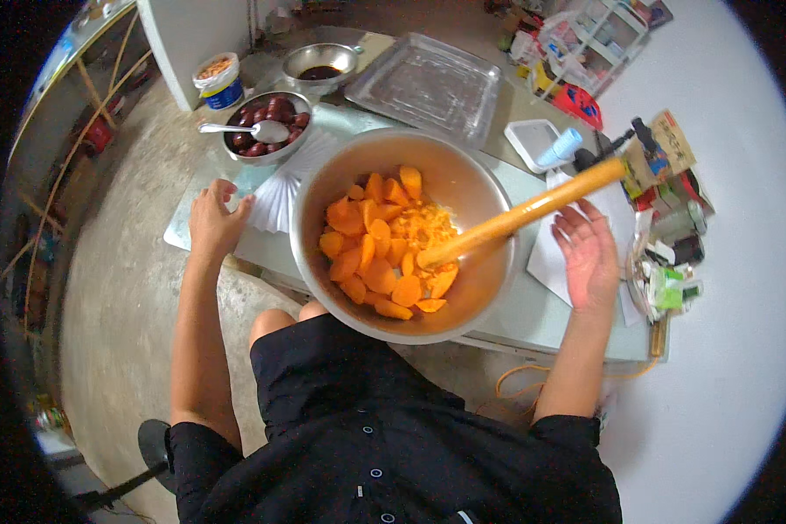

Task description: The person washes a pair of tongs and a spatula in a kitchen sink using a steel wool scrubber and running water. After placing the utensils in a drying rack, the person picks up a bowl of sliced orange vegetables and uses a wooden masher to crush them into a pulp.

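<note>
A large steel bowl (403, 334) stands before me at the table's front edge, with orange slices, likely carrot or sweet potato (380, 275), and a mashed orange heap (429, 226) inside. A wooden rolling pin or pestle (530, 209) leans on the bowl's right rim, its lower end among the slices. My left hand (216, 216) is left of the bowl, fingers apart and slightly curled, holding nothing, close to a white pleated paper fan (275, 203). Palm up, my right hand (586, 255) is right of the bowl under the stick's upper end, fingers apart; it does not grip the stick.
Behind lie a bowl of dark red round items (255, 154) with a spoon (268, 131), a steel bowl of dark liquid (321, 72), a metal tray (426, 88) and a tub (219, 82). On the right are blue cups (560, 147), a glass jar (678, 223) and a wall (727, 327).
</note>
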A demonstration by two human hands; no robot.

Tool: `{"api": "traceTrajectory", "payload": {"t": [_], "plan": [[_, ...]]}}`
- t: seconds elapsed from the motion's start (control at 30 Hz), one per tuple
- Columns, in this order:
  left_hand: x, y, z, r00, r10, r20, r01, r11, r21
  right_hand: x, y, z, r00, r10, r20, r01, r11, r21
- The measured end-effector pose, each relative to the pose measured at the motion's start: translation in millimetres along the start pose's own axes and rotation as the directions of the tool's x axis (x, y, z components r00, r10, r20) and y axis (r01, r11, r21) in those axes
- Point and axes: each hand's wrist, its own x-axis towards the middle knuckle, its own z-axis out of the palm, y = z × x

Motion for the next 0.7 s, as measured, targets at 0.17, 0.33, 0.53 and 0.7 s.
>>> {"api": "traceTrajectory", "payload": {"t": [0.17,0.33,0.53,0.7], "plan": [[4.8,5.7,1.1,0.981,0.011,0.195,0.001,0.998,-0.062,-33.4,18.2,-15.3,0.989,0.098,-0.112,-0.105,0.993,-0.057],[-8.3,19.7,-8.9,0.981,0.105,0.163,-0.119,0.99,0.08,-70.8,26.6,-21.6,0.933,0.155,-0.325,-0.212,0.966,-0.148],[-34.9,26.2,-45.9,0.998,0.06,0.0,-0.058,0.962,0.267,-92.7,26.9,-22.2,0.943,0.121,-0.31,-0.193,0.958,-0.214],[-94.5,22.7,-103.6,0.95,0.012,-0.313,0.014,0.997,0.081,-95.5,28.5,-1.3,0.966,-0.007,-0.258,-0.089,0.93,-0.357]]}}
